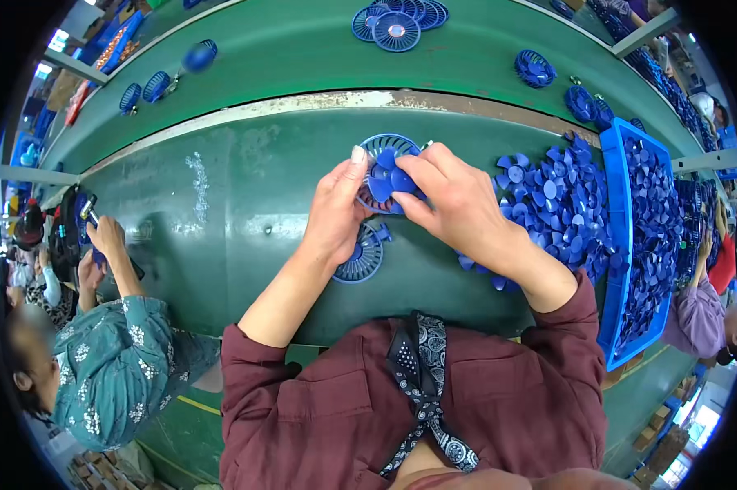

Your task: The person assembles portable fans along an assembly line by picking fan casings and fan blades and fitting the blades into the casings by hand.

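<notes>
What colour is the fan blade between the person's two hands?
The fan blade is blue; the head view shows it best.

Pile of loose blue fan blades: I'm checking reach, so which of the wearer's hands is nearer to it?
Right: the right hand is just left of the pile; the left hand is farther left, holding the round blue guard.

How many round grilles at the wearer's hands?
2: one held grille in the left hand, a second grille on the bench below. Others could be hidden under the hands.
</notes>
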Available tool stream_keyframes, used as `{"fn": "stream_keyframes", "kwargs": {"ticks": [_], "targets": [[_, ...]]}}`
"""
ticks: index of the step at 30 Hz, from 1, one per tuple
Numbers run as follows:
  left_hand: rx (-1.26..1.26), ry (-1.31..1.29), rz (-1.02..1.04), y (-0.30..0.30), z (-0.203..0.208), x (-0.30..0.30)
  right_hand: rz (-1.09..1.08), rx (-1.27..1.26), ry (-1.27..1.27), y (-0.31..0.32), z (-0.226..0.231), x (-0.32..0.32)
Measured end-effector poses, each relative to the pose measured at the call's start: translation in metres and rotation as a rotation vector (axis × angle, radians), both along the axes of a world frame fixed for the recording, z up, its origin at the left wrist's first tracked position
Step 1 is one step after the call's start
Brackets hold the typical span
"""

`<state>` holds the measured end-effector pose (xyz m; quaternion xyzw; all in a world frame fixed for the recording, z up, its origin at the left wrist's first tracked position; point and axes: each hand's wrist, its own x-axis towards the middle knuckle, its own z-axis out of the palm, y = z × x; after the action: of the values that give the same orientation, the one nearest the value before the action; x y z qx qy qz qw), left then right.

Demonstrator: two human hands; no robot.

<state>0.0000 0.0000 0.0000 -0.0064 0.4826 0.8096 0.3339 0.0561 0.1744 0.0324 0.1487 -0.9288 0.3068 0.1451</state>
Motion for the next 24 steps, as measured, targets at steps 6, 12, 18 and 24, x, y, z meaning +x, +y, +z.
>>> {"fn": "stream_keyframes", "kwargs": {"ticks": [6, 12, 18, 24], "targets": [[-0.02, 0.144, 0.119, 0.011, -0.014, 0.02, 0.035, 0.035, 0.025, -0.007, -0.016, -0.003], [-0.248, 0.41, 0.071, -0.011, -0.012, 0.005, -0.062, 0.048, 0.224, 0.0, -0.007, -0.012], [-0.37, 0.607, -0.028, -0.007, -0.005, 0.0, 0.157, -0.266, -0.339, 0.022, -0.023, -0.041], [-0.497, 0.634, 0.001, -0.016, -0.022, -0.025, 0.194, -0.329, -0.569, 0.032, -0.038, -0.085]]}}
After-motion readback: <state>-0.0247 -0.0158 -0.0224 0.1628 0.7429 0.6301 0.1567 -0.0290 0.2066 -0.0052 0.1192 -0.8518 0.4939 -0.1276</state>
